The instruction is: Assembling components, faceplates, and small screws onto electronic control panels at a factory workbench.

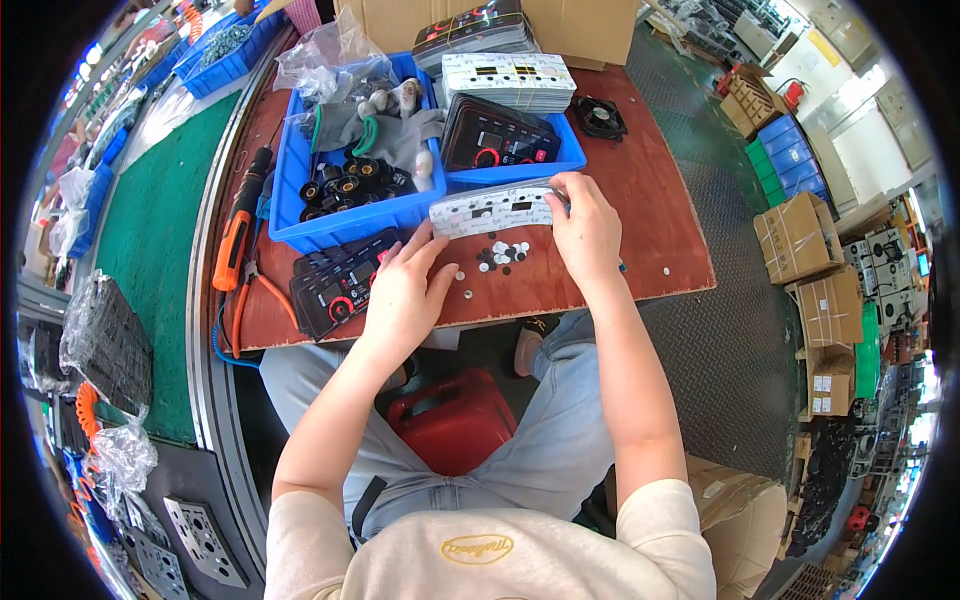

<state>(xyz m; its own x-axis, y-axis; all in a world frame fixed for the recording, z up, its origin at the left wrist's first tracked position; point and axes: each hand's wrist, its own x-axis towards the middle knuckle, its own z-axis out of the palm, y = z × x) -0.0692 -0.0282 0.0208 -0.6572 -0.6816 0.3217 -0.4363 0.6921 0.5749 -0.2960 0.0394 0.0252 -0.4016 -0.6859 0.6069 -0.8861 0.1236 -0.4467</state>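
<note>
A thin panel overlay with a white printed backing and cut-out holes [495, 209] is tilted up over the table. My right hand [585, 230] grips its right end between thumb and fingers. My left hand [408, 290] reaches to its lower left corner, fingers stretched out and thumb apart. Beside my left hand lies an overlapping pile of black panel overlays with red markings [335, 292]. Below the panel, small black and white round cut-out pieces [503, 254] are scattered on the red-brown table [580, 290].
A blue bin [350, 222] holds black knobs, gray gloves and plastic bags. Another blue bin [565, 150] carries black overlays and banded white-backed stacks [508, 82]. An orange electric screwdriver [235, 240] and orange-handled pliers [250, 285] lie left. A black fan [600, 117] sits right.
</note>
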